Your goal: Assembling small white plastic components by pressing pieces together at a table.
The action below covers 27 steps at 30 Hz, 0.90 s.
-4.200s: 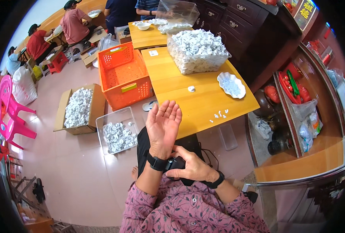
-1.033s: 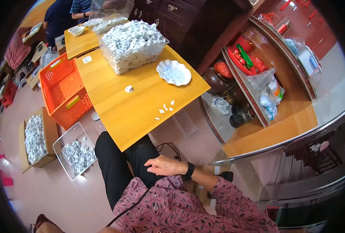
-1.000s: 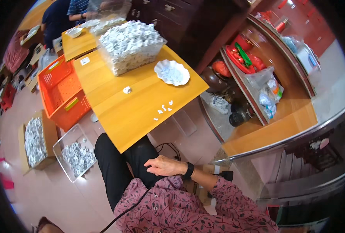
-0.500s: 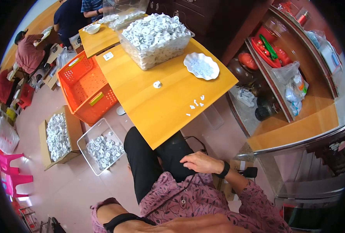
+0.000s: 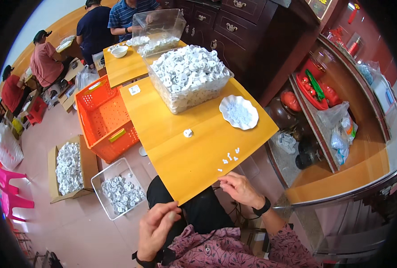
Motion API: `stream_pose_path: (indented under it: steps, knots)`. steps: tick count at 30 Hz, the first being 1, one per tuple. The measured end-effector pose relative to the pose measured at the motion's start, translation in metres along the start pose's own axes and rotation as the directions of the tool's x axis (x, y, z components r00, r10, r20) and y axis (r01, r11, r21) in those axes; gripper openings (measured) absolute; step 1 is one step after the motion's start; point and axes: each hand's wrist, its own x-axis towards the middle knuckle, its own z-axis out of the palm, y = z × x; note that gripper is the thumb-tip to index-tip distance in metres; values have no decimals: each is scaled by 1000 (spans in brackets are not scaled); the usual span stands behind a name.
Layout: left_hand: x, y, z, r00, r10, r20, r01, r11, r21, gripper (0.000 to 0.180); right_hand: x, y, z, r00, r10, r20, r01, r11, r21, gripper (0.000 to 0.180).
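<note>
Brown cardboard box (image 5: 91, 158) of white parts (image 5: 69, 169) sits on the floor, left of an orange crate (image 5: 102, 149). The left hand (image 5: 155, 227), fingers loosely curled, is at the table's (image 5: 171, 165) near corner. One round white piece (image 5: 188, 133) lies mid-table, before a heaped clear tub (image 5: 194, 99). Small white pieces (image 5: 229, 157) lie just beyond the right hand (image 5: 242, 190), its fingers narrow; whether either hand grips anything, I cannot tell.

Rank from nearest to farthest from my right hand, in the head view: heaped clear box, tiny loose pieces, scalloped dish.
1. Tiny loose pieces, just beyond the right hand
2. Scalloped dish, behind them, right side
3. Heaped clear box, farther back, left
</note>
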Motion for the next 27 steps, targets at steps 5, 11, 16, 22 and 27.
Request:
stream_pose_path:
  steps: [5, 11, 16, 22, 27]
  knots:
    - [9, -66, -9, 971, -66, -231, 118, 969, 217, 24, 49, 5, -19, 993, -99, -60, 92, 990, -108, 17]
    - [12, -85, -22, 954, -146, -263, 198, 963, 183, 26, 81, 48, -44, 974, -61, -220, -12, 949, -314, 18]
    - [25, -99, -34, 964, -26, -263, 126, 921, 370, 28, 105, 89, -63, 907, -184, -378, -51, 845, -532, 26]
    - [41, -94, -53, 946, -12, -323, 123, 937, 328, 26, 128, 118, -73, 957, -57, -285, -137, 775, -616, 60]
    - [54, -76, -64, 961, 108, -255, 106, 707, 699, 27, 139, 140, -76, 959, -132, -250, -40, 812, -582, 44]
